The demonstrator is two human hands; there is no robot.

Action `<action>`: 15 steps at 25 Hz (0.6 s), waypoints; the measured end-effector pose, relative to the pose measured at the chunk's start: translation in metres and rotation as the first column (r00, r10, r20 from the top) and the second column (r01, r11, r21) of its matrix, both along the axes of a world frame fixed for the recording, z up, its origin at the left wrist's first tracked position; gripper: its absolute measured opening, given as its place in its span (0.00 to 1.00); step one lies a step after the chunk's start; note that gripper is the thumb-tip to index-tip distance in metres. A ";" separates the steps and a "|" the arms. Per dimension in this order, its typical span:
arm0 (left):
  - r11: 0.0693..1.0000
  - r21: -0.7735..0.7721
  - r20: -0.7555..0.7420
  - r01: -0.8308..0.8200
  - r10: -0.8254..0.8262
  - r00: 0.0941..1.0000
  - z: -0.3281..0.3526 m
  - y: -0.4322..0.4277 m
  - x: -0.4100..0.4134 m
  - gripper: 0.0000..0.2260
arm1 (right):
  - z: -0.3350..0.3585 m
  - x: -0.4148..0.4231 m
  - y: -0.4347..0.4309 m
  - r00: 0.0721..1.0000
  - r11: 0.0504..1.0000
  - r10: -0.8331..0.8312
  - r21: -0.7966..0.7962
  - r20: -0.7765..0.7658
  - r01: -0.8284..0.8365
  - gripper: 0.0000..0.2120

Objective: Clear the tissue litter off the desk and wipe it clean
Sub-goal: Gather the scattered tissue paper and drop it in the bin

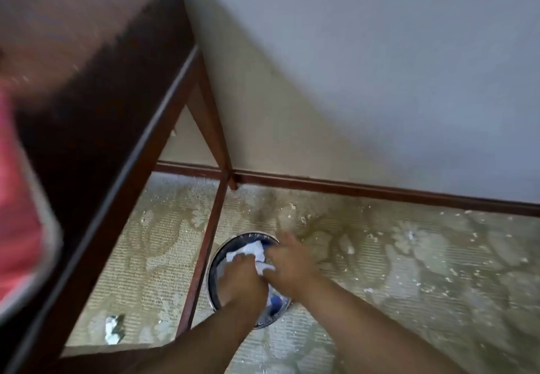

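**Two hands hold a wad of tissue over the bin**

Both my hands meet above a round bin [230, 240] on the floor, with white tissue [252, 249] bunched between them. My left hand [242, 281] has its fingers curled round the wad. My right hand [289, 262] lies against its other side. Blur hides whether those fingers pinch the tissue or only press on it. The tissue sits over the mouth of the bin, and I judge the step to be dropping it in.

To do that well, I should lower the wad below the rim before letting go. I should release both hands together and check that nothing clings to my fingers, since loose tissue sheds.

Just left of the bin stands a thin leg of the dark wooden desk [87, 81], whose blurred top fills the upper left. Another scrap [114, 330] lies on the carpet [409, 271] under the desk, and pale crumbs dot the carpet to the right. I see no cloth, so I judge the wiping is yet to come. A blurred pink shape [17, 213] crosses the left edge; I cannot tell what it is.
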State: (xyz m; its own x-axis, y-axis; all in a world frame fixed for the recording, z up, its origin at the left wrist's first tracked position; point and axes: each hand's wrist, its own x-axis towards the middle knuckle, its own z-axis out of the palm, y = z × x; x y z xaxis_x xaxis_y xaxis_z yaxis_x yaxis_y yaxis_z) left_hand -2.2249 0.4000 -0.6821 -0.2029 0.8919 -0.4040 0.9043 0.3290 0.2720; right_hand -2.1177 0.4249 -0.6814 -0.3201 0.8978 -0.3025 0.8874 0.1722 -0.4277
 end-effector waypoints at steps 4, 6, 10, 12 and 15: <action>0.944 0.323 0.134 -0.062 0.019 0.991 0.183 0.023 0.033 0.22 | 0.168 0.031 0.009 0.961 0.905 -0.226 0.331 -0.158 0.267 0.23; 0.925 0.379 0.086 0.010 -0.045 0.995 0.274 0.022 0.038 0.26 | 0.256 0.039 0.009 0.962 0.904 -0.233 0.333 -0.141 0.268 0.29; 0.883 0.451 -0.073 0.131 -0.109 0.991 0.418 -0.007 0.004 0.27 | 0.399 0.017 -0.007 0.984 0.922 -0.114 0.354 -0.134 0.155 0.31; 0.865 0.479 -0.135 0.150 -0.097 0.986 0.467 -0.030 -0.030 0.24 | 0.452 -0.011 -0.025 0.987 0.913 -0.032 0.398 -0.161 0.094 0.31; 0.861 0.503 -0.169 0.078 0.010 0.985 0.507 -0.081 -0.100 0.23 | 0.503 -0.068 -0.066 0.977 0.896 0.126 0.443 -0.172 -0.037 0.30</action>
